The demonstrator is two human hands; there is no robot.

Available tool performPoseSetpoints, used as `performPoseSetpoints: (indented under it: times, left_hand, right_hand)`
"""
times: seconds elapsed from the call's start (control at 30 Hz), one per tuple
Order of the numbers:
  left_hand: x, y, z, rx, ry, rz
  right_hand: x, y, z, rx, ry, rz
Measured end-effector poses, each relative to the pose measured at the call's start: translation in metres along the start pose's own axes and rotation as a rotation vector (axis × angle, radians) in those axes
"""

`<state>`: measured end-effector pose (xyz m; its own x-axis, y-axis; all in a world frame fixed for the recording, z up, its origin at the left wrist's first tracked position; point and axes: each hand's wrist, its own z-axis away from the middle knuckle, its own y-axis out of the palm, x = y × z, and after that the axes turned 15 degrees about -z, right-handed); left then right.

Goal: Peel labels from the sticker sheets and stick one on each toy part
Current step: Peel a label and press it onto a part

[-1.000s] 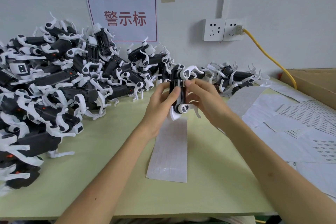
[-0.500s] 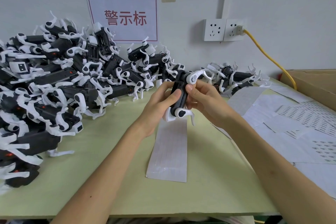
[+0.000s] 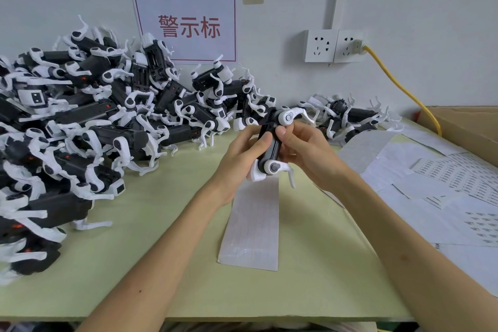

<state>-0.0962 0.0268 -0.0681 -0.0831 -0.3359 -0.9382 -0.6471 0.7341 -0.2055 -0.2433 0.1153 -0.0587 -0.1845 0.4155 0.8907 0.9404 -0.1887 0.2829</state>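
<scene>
A black toy part with white legs (image 3: pixel 272 143) is held upright above the table's middle by both hands. My left hand (image 3: pixel 242 155) grips its left side, thumb on the black body. My right hand (image 3: pixel 307 151) grips its right side, thumb pressing the body just below the upper white joint. A long white sticker sheet (image 3: pixel 252 226) lies flat on the green table under the hands. Whether a label is on the part cannot be seen.
A big heap of black-and-white toy parts (image 3: pixel 80 129) fills the left and back of the table; a smaller group (image 3: pixel 347 116) lies behind the hands. Loose sticker sheets (image 3: pixel 431 191) cover the right side. A cardboard box (image 3: pixel 469 129) and yellow cable (image 3: pixel 398 86) stand far right.
The toy part has tilted, its top swinging right, and the hands have lifted it slightly. The right thumb has slid along the black body.
</scene>
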Motion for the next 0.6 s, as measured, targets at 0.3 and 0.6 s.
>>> performPoseSetpoints:
  times: [0.3, 0.6]
  left_hand:
    - [-0.0009, -0.002, -0.0008, 0.0, -0.041, 0.009]
    - [-0.001, -0.0076, 0.0007, -0.019, -0.062, -0.011]
  right_hand:
    - [0.0008, -0.0017, -0.0006, -0.011, 0.06, -0.074]
    - [-0.0039, -0.0051, -0.0014, 0.028, 0.043, -0.081]
